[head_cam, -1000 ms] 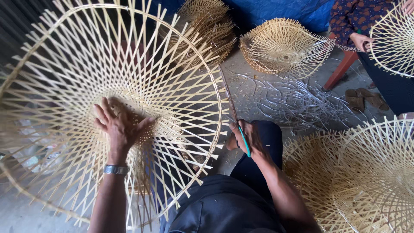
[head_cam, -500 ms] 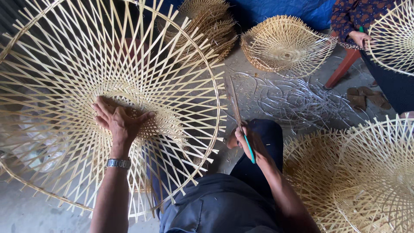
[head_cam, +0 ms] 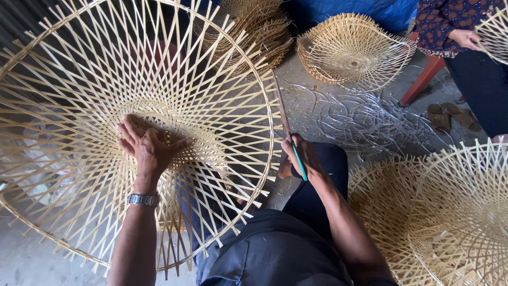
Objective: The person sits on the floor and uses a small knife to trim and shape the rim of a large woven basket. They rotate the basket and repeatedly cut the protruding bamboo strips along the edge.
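- While seen from above, a person sits with a large round openwork frame of pale woven bamboo strips (head_cam: 132, 132) propped against the knees, filling the left half of the view.
- Left hand (head_cam: 148, 145), a metal wristwatch (head_cam: 144, 199) on its wrist, lies flat with fingers spread on the frame's tightly woven centre, pressing on it and not gripping.
- Right hand (head_cam: 299, 159), just right of the frame's rim, is closed around a thin green-handled tool (head_cam: 299, 163) and a long thin bamboo strip (head_cam: 281, 108) that points to the far side.
- Frame looks light and springy: thin strips, wide gaps, loose ends sticking out past the hoop. It probably bends easily and could snap at single strips.
- Firmest holds appear to be the hoop rim and the dense centre, not the lone spokes.
- Far right, another person's hand (head_cam: 465, 38) holds a similar frame (head_cam: 497, 32).
- More bamboo frames lie far (head_cam: 352, 50) and near right (head_cam: 450, 212); a tangle of thin grey strips (head_cam: 365, 119) and brown sandals (head_cam: 452, 115) rest on the floor.
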